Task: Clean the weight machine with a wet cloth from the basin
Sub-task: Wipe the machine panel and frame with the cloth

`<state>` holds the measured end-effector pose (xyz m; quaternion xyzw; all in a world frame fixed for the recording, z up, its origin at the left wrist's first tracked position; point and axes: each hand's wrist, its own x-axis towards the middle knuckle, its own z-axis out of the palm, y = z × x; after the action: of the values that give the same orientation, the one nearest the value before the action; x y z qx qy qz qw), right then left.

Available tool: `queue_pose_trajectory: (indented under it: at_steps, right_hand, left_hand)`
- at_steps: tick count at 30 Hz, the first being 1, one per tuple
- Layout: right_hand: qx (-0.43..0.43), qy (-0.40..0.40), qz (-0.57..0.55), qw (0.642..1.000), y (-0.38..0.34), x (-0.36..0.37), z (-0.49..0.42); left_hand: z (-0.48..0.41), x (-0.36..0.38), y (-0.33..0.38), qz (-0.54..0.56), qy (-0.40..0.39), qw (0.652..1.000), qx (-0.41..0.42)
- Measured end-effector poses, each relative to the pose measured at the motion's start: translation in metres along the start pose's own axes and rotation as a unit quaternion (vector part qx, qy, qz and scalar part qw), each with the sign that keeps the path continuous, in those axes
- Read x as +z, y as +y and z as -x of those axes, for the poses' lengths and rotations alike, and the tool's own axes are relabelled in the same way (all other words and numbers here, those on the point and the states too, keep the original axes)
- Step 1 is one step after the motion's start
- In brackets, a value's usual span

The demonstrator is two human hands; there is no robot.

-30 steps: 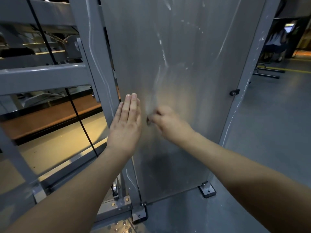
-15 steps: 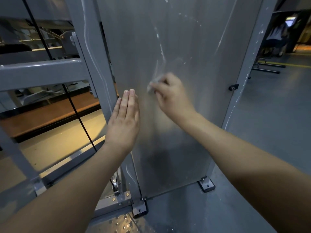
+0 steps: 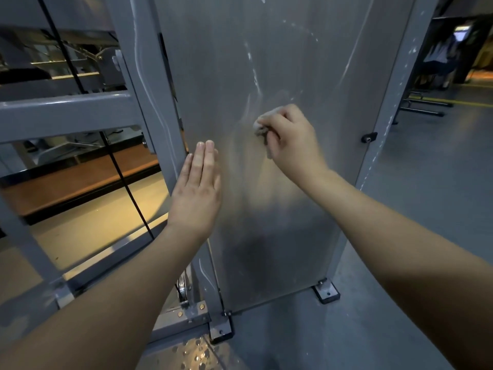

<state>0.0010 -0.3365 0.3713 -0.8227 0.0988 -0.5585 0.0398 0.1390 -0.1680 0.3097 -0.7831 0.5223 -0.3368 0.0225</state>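
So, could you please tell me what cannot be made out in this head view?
The cloth: mostly hidden inside the right hand, head view; size and wetness unclear.
The basin: outside the head view altogether.
The panel: top cut off by the frame's upper edge.
The left hand: palm faces away, so its contact with the panel is hidden.
The figure at far right: too dark and blurred to describe.

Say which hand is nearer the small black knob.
Right. The right hand, gripping the pale crumpled cloth, is left of the small black knob; the left hand lies farther left and lower.
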Motion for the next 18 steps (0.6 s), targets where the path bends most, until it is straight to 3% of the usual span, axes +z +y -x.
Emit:
queue_pose_trajectory:
  at_steps: [2, 3, 6, 8, 10, 12, 15, 17, 18]
  right_hand:
    - [0.025, 0.026, -0.006, 0.999, -0.002, 0.01, 0.011]
    - [0.012, -0.002, 0.008, 1.0, 0.001, 0.018, 0.03]
    - [-0.06, -0.218, 0.06, 0.972, 0.022, 0.029, 0.098]
    - [-0.078, -0.294, 0.081, 0.949, 0.033, 0.016, 0.1]
    - [-0.068, -0.251, 0.071, 0.963, 0.03, 0.0, 0.066]
    - [-0.047, -0.106, 0.063, 0.991, 0.023, -0.016, 0.012]
    - [0.058, 0.084, 0.029, 0.994, 0.01, -0.029, -0.051]
    - [0.109, 0.147, -0.002, 0.983, 0.001, -0.014, -0.052]
    - [0.096, 0.137, -0.007, 0.986, -0.004, -0.003, -0.041]
  left_hand:
    - [-0.001, -0.005, 0.001, 0.0, -0.015, 1.0, -0.003]
    - [-0.001, -0.008, 0.001, 0.0, -0.017, 1.0, -0.004]
    - [0.0, -0.012, 0.003, -0.006, -0.02, 1.0, -0.008]
    - [0.0, -0.013, 0.001, -0.013, -0.018, 1.0, -0.004]
    - [-0.001, -0.014, -0.001, -0.017, -0.014, 1.0, 0.003]
    - [-0.001, -0.016, -0.002, -0.021, -0.028, 0.999, 0.007]
    - [-0.001, -0.02, 0.001, -0.023, -0.047, 0.999, 0.005]
    - [-0.002, -0.021, 0.001, -0.024, -0.053, 0.998, 0.001]
    - [-0.002, -0.022, 0.001, -0.024, -0.052, 0.998, 0.001]
